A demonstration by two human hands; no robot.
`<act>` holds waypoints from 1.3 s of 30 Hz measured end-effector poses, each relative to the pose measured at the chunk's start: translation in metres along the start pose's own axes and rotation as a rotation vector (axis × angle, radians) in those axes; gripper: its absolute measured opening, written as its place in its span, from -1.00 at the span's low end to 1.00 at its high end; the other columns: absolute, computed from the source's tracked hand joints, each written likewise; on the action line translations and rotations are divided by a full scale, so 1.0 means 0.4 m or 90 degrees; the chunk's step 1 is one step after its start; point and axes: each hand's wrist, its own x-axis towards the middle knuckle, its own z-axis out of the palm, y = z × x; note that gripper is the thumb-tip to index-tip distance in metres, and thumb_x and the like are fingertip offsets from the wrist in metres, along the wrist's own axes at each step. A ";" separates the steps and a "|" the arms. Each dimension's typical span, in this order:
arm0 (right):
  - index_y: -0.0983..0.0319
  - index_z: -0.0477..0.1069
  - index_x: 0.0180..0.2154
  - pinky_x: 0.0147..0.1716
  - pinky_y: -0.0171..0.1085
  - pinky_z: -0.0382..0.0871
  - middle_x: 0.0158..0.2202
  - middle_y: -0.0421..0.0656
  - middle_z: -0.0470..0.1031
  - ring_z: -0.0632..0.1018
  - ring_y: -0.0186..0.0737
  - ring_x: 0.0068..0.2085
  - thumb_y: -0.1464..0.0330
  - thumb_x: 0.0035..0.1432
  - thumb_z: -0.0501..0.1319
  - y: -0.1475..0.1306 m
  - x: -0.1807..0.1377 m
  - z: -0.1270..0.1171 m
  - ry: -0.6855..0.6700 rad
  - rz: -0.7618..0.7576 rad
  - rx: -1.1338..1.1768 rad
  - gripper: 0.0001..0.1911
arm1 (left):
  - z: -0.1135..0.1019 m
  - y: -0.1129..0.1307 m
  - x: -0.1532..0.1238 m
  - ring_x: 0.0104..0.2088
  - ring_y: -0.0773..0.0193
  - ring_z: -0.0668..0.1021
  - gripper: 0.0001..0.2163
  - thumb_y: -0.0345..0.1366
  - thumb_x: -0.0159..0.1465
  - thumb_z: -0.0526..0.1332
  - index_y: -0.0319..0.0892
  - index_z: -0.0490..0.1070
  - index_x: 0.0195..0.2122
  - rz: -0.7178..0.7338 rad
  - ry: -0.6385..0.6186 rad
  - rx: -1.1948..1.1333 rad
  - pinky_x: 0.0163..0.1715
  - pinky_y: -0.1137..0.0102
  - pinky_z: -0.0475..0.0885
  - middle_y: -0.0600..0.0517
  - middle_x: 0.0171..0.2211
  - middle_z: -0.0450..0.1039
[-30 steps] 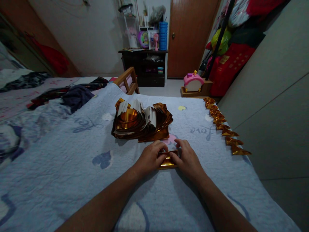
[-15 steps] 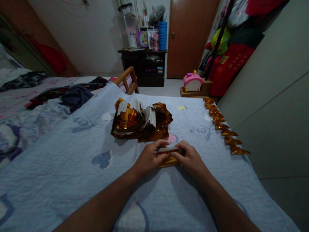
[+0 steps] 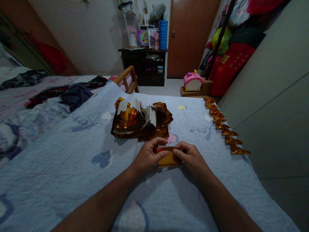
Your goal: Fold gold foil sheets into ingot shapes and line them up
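Note:
Between my two hands is a folded sheet of gold foil paper [image 3: 169, 159], a flat rectangle close to the bedspread. My left hand [image 3: 151, 154] pinches its left end, thumb on the near face and fingers behind the upper edge. On the other end, my right hand [image 3: 189, 155] grips the upper right corner between thumb and fingers. Just beyond my hands lies a loose pile of gold and white paper sheets [image 3: 142, 120], bent and curled. A row of folded gold paper pieces [image 3: 222, 125] runs along the right edge of the bed.
The blue patterned bedspread [image 3: 60, 167] covers the surface under my hands. Dark crumpled clothes [image 3: 76, 95] lie at the far left. A wooden chair back [image 3: 126, 79] rises at the bed's far edge. A pale panel [image 3: 272, 112] stands along the right side.
The paper's pale upper strip has been folded down, so its near face now shows gold. My left fingers have lifted slightly; both hands stay on the sheet.

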 end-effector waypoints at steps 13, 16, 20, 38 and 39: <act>0.23 0.49 -0.42 -0.39 -0.25 0.19 -0.49 -0.22 0.39 0.37 -0.26 -0.42 0.22 0.05 0.25 -0.002 -0.001 -0.006 0.034 -0.043 -0.036 -0.80 | -0.006 0.008 0.006 -0.38 0.32 0.45 -0.84 -0.26 0.14 0.37 -0.20 0.49 -0.30 -0.014 0.027 0.026 -0.36 0.45 0.35 0.07 -0.39 0.45; 0.23 0.51 -0.41 -0.39 -0.25 0.19 -0.48 -0.22 0.39 0.37 -0.26 -0.42 0.20 0.05 0.26 -0.002 -0.001 -0.005 0.032 -0.039 -0.030 -0.78 | -0.006 0.006 0.008 -0.43 0.35 0.41 -0.84 -0.24 0.15 0.36 -0.21 0.47 -0.37 -0.012 0.047 0.027 -0.40 0.46 0.31 0.09 -0.46 0.41; 0.23 0.51 -0.40 -0.39 -0.26 0.22 -0.48 -0.22 0.40 0.38 -0.26 -0.42 0.19 0.05 0.29 -0.004 -0.003 -0.003 0.033 -0.027 -0.015 -0.78 | -0.004 0.007 0.009 -0.44 0.36 0.42 -0.82 -0.22 0.15 0.36 -0.22 0.46 -0.38 -0.019 0.060 0.007 -0.40 0.46 0.32 0.09 -0.47 0.41; 0.23 0.49 -0.43 -0.37 -0.24 0.27 -0.46 -0.18 0.45 0.42 -0.23 -0.40 0.14 0.04 0.29 -0.016 -0.006 0.002 0.049 0.018 -0.016 -0.73 | 0.003 0.020 0.004 -0.44 0.35 0.50 -0.81 -0.23 0.15 0.38 -0.21 0.41 -0.38 -0.053 0.051 -0.046 -0.39 0.47 0.36 0.09 -0.47 0.47; 0.23 0.48 -0.44 -0.37 -0.24 0.26 -0.47 -0.19 0.45 0.41 -0.24 -0.40 0.14 0.03 0.30 -0.017 -0.006 0.002 0.050 0.020 -0.013 -0.72 | 0.002 0.020 0.004 -0.43 0.35 0.50 -0.80 -0.23 0.15 0.38 -0.21 0.41 -0.37 -0.053 0.049 -0.048 -0.38 0.47 0.36 0.09 -0.47 0.48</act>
